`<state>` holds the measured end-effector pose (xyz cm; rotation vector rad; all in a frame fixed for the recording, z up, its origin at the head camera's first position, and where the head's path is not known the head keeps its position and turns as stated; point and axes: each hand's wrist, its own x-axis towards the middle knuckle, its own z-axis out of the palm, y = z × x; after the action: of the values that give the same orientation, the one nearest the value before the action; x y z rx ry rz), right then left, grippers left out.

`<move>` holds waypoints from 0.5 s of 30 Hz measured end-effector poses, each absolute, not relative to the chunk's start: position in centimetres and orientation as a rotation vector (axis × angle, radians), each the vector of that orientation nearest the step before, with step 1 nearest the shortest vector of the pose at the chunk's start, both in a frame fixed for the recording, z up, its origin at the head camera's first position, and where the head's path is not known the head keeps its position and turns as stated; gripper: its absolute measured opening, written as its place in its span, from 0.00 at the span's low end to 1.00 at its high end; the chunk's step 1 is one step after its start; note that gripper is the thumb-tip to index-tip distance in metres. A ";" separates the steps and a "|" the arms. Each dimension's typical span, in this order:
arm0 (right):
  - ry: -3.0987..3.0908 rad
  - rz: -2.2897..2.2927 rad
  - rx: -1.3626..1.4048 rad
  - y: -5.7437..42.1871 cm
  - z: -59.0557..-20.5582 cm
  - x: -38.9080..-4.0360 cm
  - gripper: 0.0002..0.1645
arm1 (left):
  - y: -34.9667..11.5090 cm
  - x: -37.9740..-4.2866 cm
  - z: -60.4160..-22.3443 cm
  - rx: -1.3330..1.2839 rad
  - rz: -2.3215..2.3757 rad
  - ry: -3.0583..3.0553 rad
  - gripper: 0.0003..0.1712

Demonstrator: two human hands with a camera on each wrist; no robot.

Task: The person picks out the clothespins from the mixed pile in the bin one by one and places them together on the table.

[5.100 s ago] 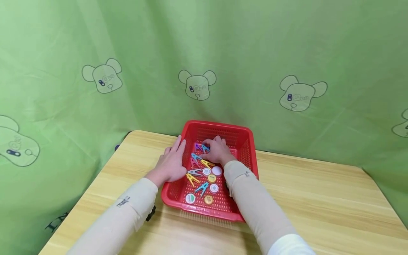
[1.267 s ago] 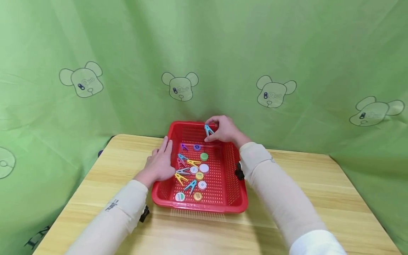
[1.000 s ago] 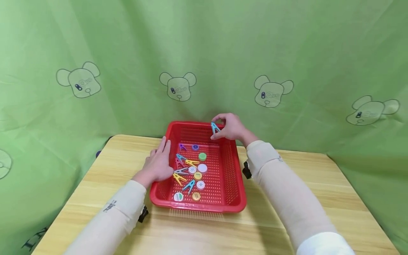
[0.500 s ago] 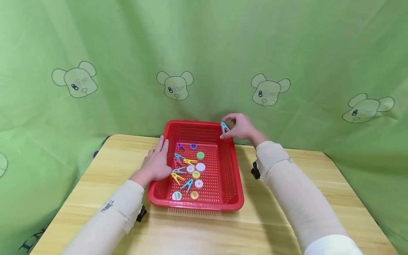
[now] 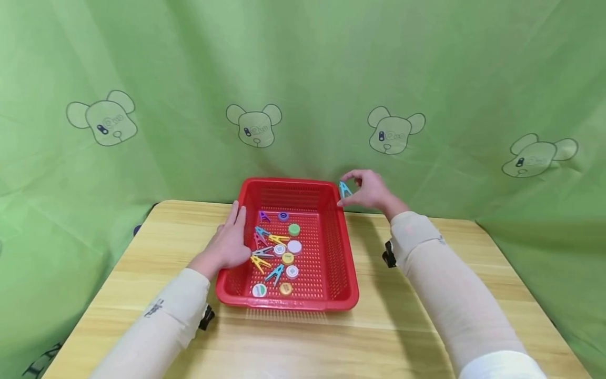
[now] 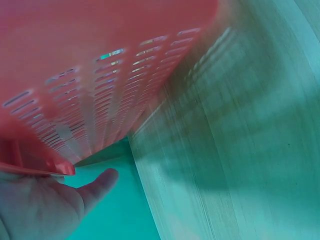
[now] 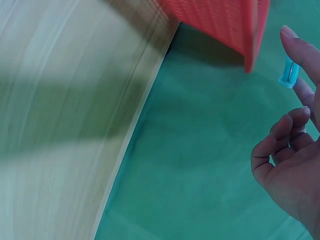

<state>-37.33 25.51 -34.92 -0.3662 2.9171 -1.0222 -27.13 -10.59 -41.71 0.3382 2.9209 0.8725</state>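
- Tabletop [image 5: 284, 350], pale wood grain, carrying the basket.
- Sleeves, two: left sleeve [image 5: 156, 321] and right sleeve [image 5: 450, 289], beige, each with a dark wrist fitting below.
- Red basket [image 5: 286, 303], one, plastic, perforated walls and floor, upright on the tabletop; contents listed next.
- Front of basket: white-and-green cap [image 5: 259, 290], left; orange cap [image 5: 285, 288], just beside it.
- Next: turquoise clothespin [image 5: 275, 273], lying slantwise; printed white cap [image 5: 292, 271], to its right.
- Middle: lower yellow clothespin [image 5: 259, 262]; yellow cap [image 5: 288, 258]; grey clothespin [image 5: 263, 252]; second printed white cap [image 5: 280, 249]; plain white cap [image 5: 294, 246].
- Left hand [image 5: 226, 245], one, fingers straight, laid along the basket's left rim, thumb at the inner side.
- Behind these: pink clothespin [image 5: 259, 240], upper yellow clothespin [image 5: 278, 239], small blue clothespin [image 5: 262, 231], close together; green cap [image 5: 294, 229], apart to the right.
- Rear of basket floor: blue-violet cap [image 5: 283, 216] and, left of it, purple clothespin [image 5: 264, 216].
- Right hand [image 5: 371, 190], one, beyond the far right corner of the basket; thumb and finger pinch the light-blue clip [image 5: 344, 189], raised just outside the rim; remaining fingers curled.
- Green curtain [image 5: 307, 63], backdrop, printed with bear heads.
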 end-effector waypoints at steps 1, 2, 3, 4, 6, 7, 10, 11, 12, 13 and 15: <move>2.920 -1.021 -0.365 25.7 -35.0 -37.3 0.44 | -10.6 -27.1 -41.7 0.339 0.882 2.917 0.63; 2.922 -1.019 -0.364 25.9 -35.1 -37.2 0.44 | -10.6 -27.1 -41.7 0.339 0.889 2.913 0.63; 2.925 -1.014 -0.364 26.2 -35.2 -37.2 0.45 | -10.6 -27.1 -41.6 0.339 0.894 2.911 0.63; 2.926 -1.011 -0.365 26.4 -35.3 -37.1 0.45 | -10.5 -27.1 -41.7 0.341 0.897 2.909 0.63; 2.930 -1.007 -0.352 26.8 -35.5 -37.1 0.46 | -10.5 -27.1 -41.7 0.347 0.902 2.902 0.63; 2.931 -1.003 -0.351 27.0 -35.6 -37.1 0.45 | -10.5 -27.1 -41.7 0.351 0.902 2.900 0.63; 2.929 -0.996 -0.345 27.6 -35.9 -37.0 0.45 | -10.5 -27.1 -41.7 0.358 0.903 2.900 0.63; 2.930 -0.993 -0.345 27.9 -36.0 -37.0 0.45 | -10.5 -27.1 -41.7 0.357 0.905 2.901 0.63; 2.927 -0.992 -0.348 28.1 -36.0 -36.9 0.45 | -10.5 -27.1 -41.7 0.356 0.910 2.899 0.63; 2.925 -0.990 -0.350 28.3 -36.1 -36.9 0.44 | -10.5 -27.1 -41.7 0.354 0.916 2.899 0.63; 2.918 -0.990 -0.346 28.7 -36.4 -36.7 0.45 | -10.6 -27.1 -41.8 0.345 0.926 2.893 0.63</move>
<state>-36.75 28.71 -36.36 -0.3463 2.9184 -0.9898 -27.08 -10.58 -41.79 0.3446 2.8927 0.9260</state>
